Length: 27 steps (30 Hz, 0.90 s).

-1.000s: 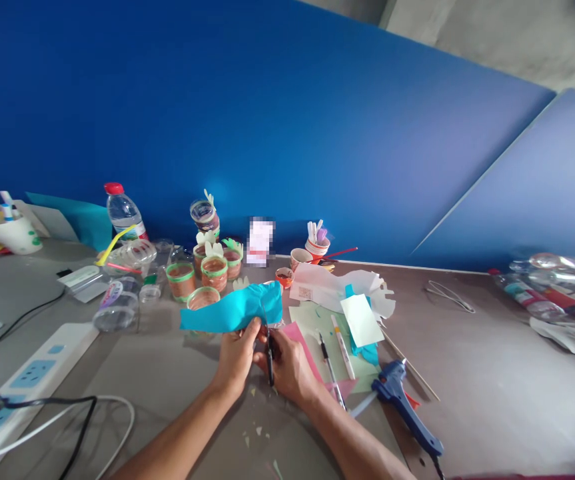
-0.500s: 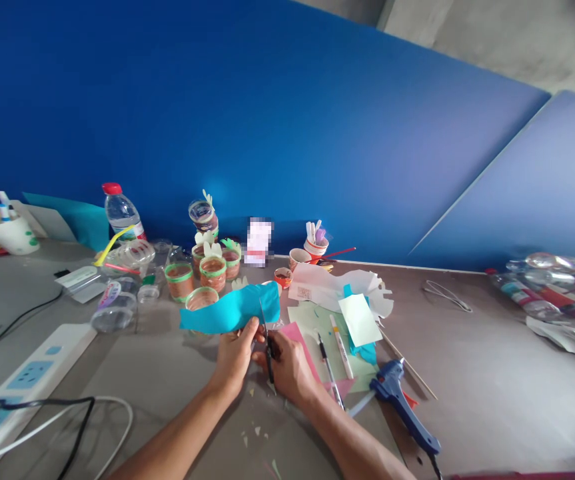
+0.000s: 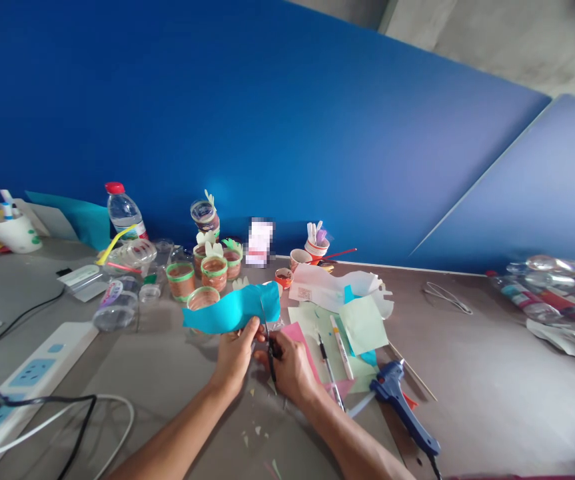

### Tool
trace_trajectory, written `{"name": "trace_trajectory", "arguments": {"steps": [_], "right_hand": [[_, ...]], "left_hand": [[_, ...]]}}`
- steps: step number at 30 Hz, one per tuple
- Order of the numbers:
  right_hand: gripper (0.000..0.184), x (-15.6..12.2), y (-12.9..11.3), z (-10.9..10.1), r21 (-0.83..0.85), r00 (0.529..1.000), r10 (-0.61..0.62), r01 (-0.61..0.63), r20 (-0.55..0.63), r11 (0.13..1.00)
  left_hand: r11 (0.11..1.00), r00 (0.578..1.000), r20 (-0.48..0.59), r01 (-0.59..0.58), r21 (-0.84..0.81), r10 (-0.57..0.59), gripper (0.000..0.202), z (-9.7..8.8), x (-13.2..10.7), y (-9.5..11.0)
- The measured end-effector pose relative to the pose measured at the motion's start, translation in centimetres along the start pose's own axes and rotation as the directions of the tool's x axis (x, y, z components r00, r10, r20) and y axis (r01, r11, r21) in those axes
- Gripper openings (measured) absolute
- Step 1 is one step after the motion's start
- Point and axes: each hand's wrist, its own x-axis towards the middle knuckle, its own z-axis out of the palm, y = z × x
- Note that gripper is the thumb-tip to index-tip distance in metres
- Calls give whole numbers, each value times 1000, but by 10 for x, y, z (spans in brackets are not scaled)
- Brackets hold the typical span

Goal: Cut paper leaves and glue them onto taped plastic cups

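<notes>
My left hand (image 3: 236, 350) pinches the lower edge of a wavy turquoise strip of paper (image 3: 227, 311), thumb on its near face. Black-handled scissors (image 3: 272, 360) are in my right hand (image 3: 291, 365), fingers around the handles. Their blades point away from me and lie across the strip near its right end. Behind the strip stands a brown-painted cup (image 3: 203, 297), partly covered by it. Several similar cups with green rims (image 3: 214, 272) are grouped just beyond, some with pale paper cutouts. Small paper scraps (image 3: 246, 440) lie on the table below my hands.
On the right lie a blue glue gun (image 3: 404, 403), a marker (image 3: 342, 347), a pen (image 3: 331, 373) and pale green paper (image 3: 364, 325). To the left are a power strip (image 3: 32, 373) with cables and a red-capped bottle (image 3: 124, 213). A blue partition (image 3: 267, 120) stands behind.
The pale paper piece on the right appears larger and lies lower over the turquoise scraps. My hands, the scissors and the strip have hardly moved.
</notes>
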Motion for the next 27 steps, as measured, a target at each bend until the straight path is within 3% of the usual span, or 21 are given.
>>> {"name": "trace_trajectory", "arguments": {"steps": [13, 27], "right_hand": [[27, 2, 1, 4, 110, 999, 45, -46, 9, 993], [24, 5, -2, -2, 214, 999, 39, -45, 32, 976]], "left_hand": [[991, 994, -23, 106, -77, -108, 39, -1, -2, 0], [999, 998, 59, 35, 40, -37, 35, -4, -1, -11]]}}
